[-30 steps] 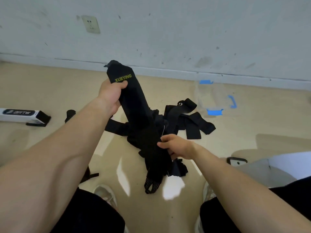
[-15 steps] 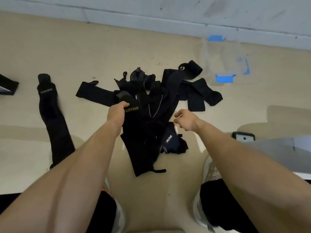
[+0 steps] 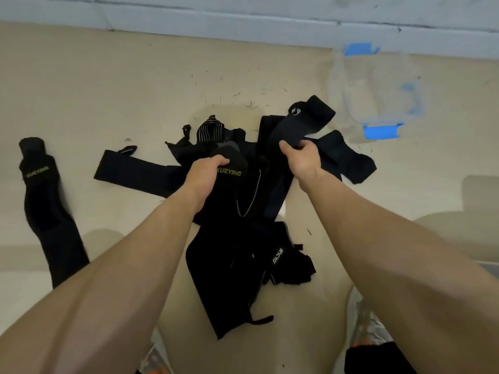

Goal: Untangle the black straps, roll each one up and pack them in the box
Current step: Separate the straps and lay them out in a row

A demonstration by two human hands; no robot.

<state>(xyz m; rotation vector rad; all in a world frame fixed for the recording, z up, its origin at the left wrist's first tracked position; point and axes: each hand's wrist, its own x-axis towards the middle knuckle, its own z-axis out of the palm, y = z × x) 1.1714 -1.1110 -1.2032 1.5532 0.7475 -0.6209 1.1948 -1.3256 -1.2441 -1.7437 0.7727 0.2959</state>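
Note:
A tangled heap of black straps (image 3: 237,230) lies on the beige floor in front of me. My left hand (image 3: 205,172) grips the top end of a wide strap with yellow XUEYING lettering (image 3: 229,175). My right hand (image 3: 301,157) grips another black strap (image 3: 299,125) that runs up and right to a folded end. A separate XUEYING strap (image 3: 46,201) lies stretched out at the far left. A clear plastic box (image 3: 378,90) with blue clips stands at the upper right by the wall.
The white wall base (image 3: 243,25) runs along the top. Small dark specks dot the floor beyond the heap. My shoes (image 3: 370,330) and dark shorts show at the bottom edge. A grey object (image 3: 483,203) sits at the right edge.
My right hand has moved up and forward from the middle of the heap and taken hold of the upper right strap. My left hand still holds the XUEYING strap.

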